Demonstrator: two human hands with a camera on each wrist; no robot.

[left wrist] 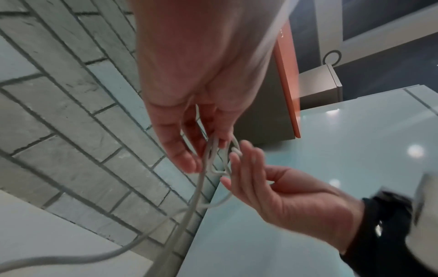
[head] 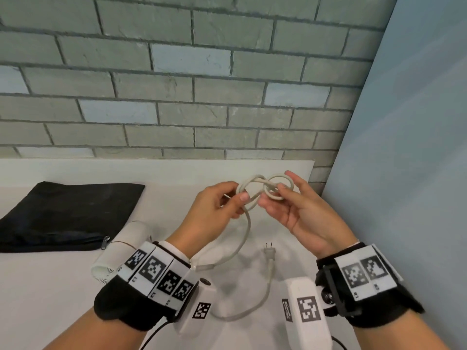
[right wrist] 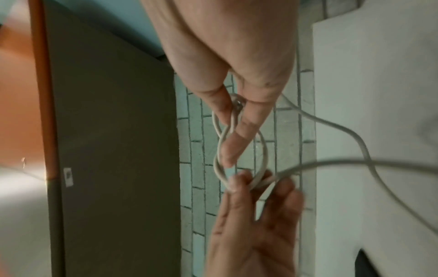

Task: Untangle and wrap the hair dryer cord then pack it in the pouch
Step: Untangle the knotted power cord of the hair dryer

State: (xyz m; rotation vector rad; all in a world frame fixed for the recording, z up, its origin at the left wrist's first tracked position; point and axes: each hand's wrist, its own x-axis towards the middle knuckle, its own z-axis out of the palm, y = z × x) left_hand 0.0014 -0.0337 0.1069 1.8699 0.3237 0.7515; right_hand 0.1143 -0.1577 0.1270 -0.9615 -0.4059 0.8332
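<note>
Currently no readable text anywhere (only square black-and-white marker tags on my wrist bands). My left hand [head: 216, 205] and right hand [head: 295, 210] both pinch the knotted pale-grey cord [head: 262, 189] above the bench [head: 50, 286]. Only the head view shows the plug [head: 269, 251], white hair dryer [head: 118, 253] and black zip pouch [head: 68, 213] lying on the bench. Wrist views show the loops twisted between my fingertips [right wrist: 231, 153].
</note>
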